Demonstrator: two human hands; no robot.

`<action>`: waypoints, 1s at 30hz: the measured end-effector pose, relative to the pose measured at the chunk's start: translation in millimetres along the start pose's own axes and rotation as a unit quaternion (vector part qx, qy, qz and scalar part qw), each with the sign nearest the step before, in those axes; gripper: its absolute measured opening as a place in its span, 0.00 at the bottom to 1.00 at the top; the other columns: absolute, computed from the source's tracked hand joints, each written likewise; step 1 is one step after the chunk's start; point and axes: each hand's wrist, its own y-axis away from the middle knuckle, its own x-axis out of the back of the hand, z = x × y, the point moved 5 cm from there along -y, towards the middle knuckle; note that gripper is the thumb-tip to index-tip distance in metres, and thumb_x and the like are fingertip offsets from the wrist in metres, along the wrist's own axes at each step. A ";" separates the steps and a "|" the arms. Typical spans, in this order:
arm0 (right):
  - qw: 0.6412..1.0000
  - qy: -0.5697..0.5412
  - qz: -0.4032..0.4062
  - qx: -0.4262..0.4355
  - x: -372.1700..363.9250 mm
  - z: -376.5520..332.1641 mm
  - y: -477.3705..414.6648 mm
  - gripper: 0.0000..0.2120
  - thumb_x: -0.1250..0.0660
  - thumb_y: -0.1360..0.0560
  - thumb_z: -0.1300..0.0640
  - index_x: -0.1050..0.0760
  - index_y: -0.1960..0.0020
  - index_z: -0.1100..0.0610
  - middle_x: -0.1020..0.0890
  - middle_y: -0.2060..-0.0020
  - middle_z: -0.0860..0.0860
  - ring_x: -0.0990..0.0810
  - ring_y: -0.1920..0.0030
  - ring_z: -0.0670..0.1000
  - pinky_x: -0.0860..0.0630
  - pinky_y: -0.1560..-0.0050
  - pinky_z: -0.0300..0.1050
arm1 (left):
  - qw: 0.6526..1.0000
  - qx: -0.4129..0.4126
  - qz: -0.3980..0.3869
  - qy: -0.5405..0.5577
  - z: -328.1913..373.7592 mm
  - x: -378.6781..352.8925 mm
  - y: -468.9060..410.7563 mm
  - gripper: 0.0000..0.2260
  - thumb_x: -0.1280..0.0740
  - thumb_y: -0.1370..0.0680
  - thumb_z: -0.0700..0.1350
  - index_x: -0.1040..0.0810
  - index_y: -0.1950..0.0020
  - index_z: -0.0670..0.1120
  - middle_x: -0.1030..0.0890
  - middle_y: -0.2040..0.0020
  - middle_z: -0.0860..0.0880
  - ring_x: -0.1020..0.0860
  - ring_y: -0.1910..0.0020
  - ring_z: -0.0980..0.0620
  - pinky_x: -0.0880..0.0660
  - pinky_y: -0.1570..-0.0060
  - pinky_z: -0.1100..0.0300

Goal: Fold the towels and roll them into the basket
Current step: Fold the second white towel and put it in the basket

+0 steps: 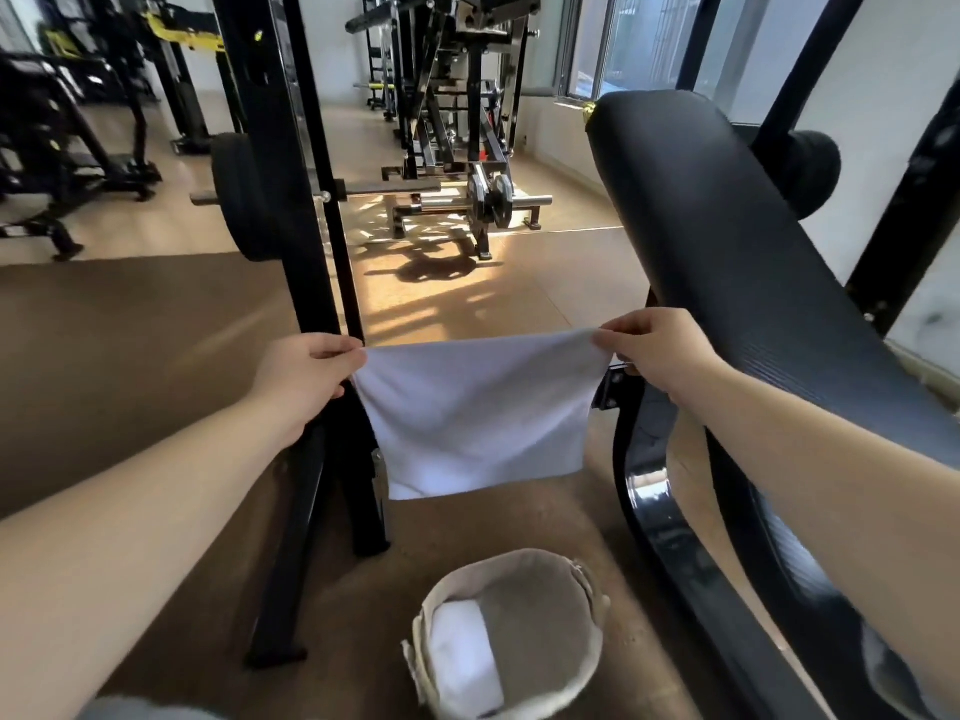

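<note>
White terry cloth, a small rectangular towel (478, 413), hung in the air between my two hands, in front of me and above the round beige fabric basket (540, 626) that stood on the brown floor. My left hand (306, 376) pinched its upper left corner and my right hand (660, 350) pinched the upper right, thumbs and fingers pressed together on the cloth, with the top edge drawn nearly taut.

I judged it light and limp. It sagged a little in the middle and would not hold a crease unaided, so the corners and the top hem seemed the right places to hold it. For rolling I thought it would want a flat support, perhaps the black padded bench (727, 241) on my right. The nap looked grippy, not slippery, and nothing about it was fragile.

Some things I could not settle. The fingertips behind the cloth were hidden. The lower edge hung uneven, and I could not tell whether the towel was single or already doubled. A rolled white towel (462, 657) lay against the basket's left wall, though the frame cut off the basket's near rim. A pale shape at the lower right, under my forearm, was too cropped to name.
</note>
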 end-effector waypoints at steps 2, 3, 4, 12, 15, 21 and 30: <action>1.000 0.010 -0.001 -0.004 -8.9 10.0 -2.2 0.03 0.25 0.25 0.52 0.15 0.53 0.50 0.15 0.61 0.47 0.16 0.58 0.49 0.15 0.53 0.50 | 1.000 0.010 -0.008 -0.019 -11.8 -2.5 -3.3 0.06 0.28 0.20 0.42 0.16 0.45 0.49 0.17 0.49 0.52 0.22 0.58 0.56 0.26 0.59 0.65; 1.000 0.015 -0.006 -0.008 -14.5 15.0 -2.1 0.03 0.25 0.24 0.52 0.16 0.52 0.50 0.15 0.60 0.48 0.16 0.58 0.50 0.15 0.54 0.50 | 0.999 0.012 -0.016 -0.033 -17.6 -4.1 -4.4 0.06 0.29 0.20 0.42 0.16 0.44 0.49 0.18 0.49 0.53 0.22 0.56 0.57 0.26 0.59 0.65; 1.000 0.012 -0.012 -0.013 -20.8 20.3 -1.4 0.05 0.26 0.23 0.52 0.16 0.50 0.52 0.15 0.59 0.49 0.16 0.57 0.50 0.16 0.57 0.48 | 0.998 0.017 -0.025 -0.047 -23.9 -6.0 -5.3 0.07 0.29 0.20 0.42 0.16 0.43 0.49 0.18 0.49 0.54 0.22 0.54 0.57 0.25 0.58 0.64; 0.994 -0.026 -0.074 -0.078 -77.4 65.7 11.3 0.06 0.33 0.19 0.50 0.22 0.49 0.53 0.17 0.54 0.52 0.16 0.52 0.54 0.16 0.46 0.55 | 0.989 0.099 -0.077 -0.076 -61.9 -36.3 -4.8 0.08 0.34 0.20 0.41 0.18 0.48 0.53 0.18 0.48 0.50 0.20 0.50 0.49 0.22 0.48 0.56; 0.986 -0.079 -0.072 -0.127 -86.1 73.3 14.8 0.06 0.33 0.19 0.52 0.23 0.48 0.55 0.18 0.52 0.55 0.15 0.53 0.55 0.15 0.50 0.55 | 0.986 0.140 -0.082 -0.033 -64.2 -52.1 -2.8 0.07 0.34 0.19 0.41 0.17 0.45 0.49 0.18 0.51 0.45 0.23 0.56 0.48 0.22 0.56 0.58; 0.964 -0.149 -0.086 -0.204 -100.5 75.6 24.7 0.05 0.34 0.18 0.55 0.23 0.46 0.55 0.15 0.52 0.57 0.13 0.57 0.57 0.14 0.54 0.56 | 0.981 0.161 -0.109 -0.001 -62.4 -88.0 13.1 0.06 0.32 0.19 0.42 0.17 0.45 0.49 0.16 0.51 0.44 0.21 0.60 0.50 0.20 0.54 0.54; 0.971 -0.132 -0.141 -0.142 -119.3 39.2 56.6 0.07 0.31 0.19 0.53 0.22 0.48 0.56 0.14 0.57 0.55 0.12 0.61 0.52 0.14 0.60 0.50 | 0.977 0.148 -0.151 0.038 -46.5 -120.7 36.0 0.05 0.30 0.21 0.44 0.16 0.47 0.49 0.17 0.57 0.43 0.20 0.62 0.50 0.19 0.53 0.54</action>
